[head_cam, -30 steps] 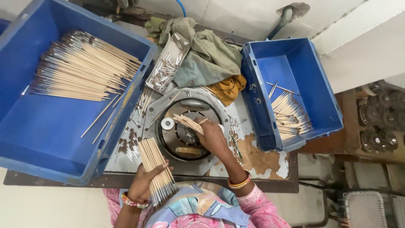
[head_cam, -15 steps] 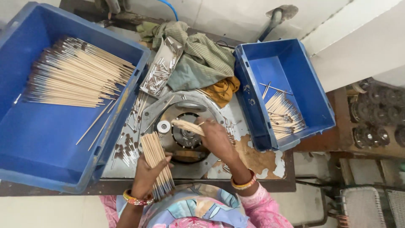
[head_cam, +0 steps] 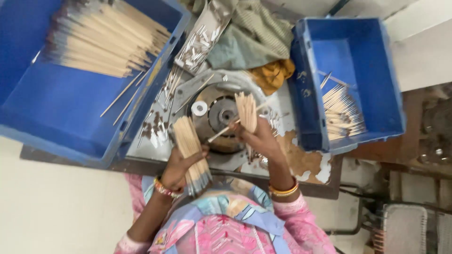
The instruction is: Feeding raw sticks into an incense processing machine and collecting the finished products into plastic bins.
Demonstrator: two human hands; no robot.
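left hand point(head_cam: 181, 162): fingers wrapped round a fat bundle of thin wooden sticks point(head_cam: 190, 150), held at the near edge of the bench, grey ends hanging down toward the lap.
right hand point(head_cam: 263, 141): closed around a smaller fan of sticks point(head_cam: 246, 110), tips pointing up over the machine. one loose stick point(head_cam: 225, 131) slants out between the two hands, can't tell which fingers pinch it.
round metal machine point(head_cam: 221, 115): sits mid-bench right behind both hands, dark disc with a white ring point(head_cam: 199, 108) just left of it.
big blue crate point(head_cam: 61, 108): takes up the left end of the bench, a heap of long sticks point(head_cam: 103, 40) piled at its far side, a couple of strays lower down.
small blue crate point(head_cam: 348, 51): right end, a short stack of sticks point(head_cam: 343, 113) along its near right wall.
clutter: crumpled greenish cloth point(head_cam: 254, 35) and a yellow rag point(head_cam: 273, 75) at the far edge between the crates; a metal tray of small pins point(head_cam: 202, 37) beside the cloth, more pins scattered on the bench left of the machine.
bench point(head_cam: 301, 164): grey metal top, paint flaking to brown near the right front corner.
room: pale floor to the left, pale wall top right, dark metal bits lower right.
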